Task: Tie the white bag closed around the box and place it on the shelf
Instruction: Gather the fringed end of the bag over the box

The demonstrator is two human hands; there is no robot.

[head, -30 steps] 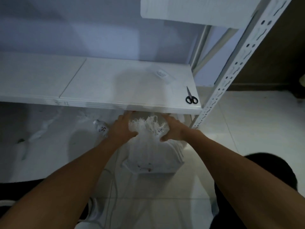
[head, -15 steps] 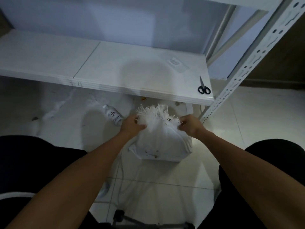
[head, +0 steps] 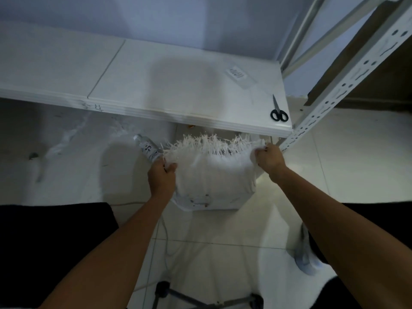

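Note:
A white woven bag (head: 211,179) with a frayed top edge stands on the tiled floor just in front of the low white shelf (head: 156,85). Its squared shape shows a box inside; the box itself is hidden by the fabric. My left hand (head: 161,177) grips the bag's top left corner. My right hand (head: 268,159) grips the top right corner. The bag's mouth is stretched wide between them, fringe pointing up toward the shelf edge.
Black scissors (head: 278,111) and a clear packet (head: 239,76) lie on the shelf's right end. A small plastic bottle (head: 148,149) lies on the floor left of the bag. A perforated metal upright (head: 338,85) rises at right. A cord (head: 166,237) trails across the tiles.
My hands were close together at the bunched bag top; they have moved apart, spreading the frayed mouth wide. The view has pulled back from the shelf.

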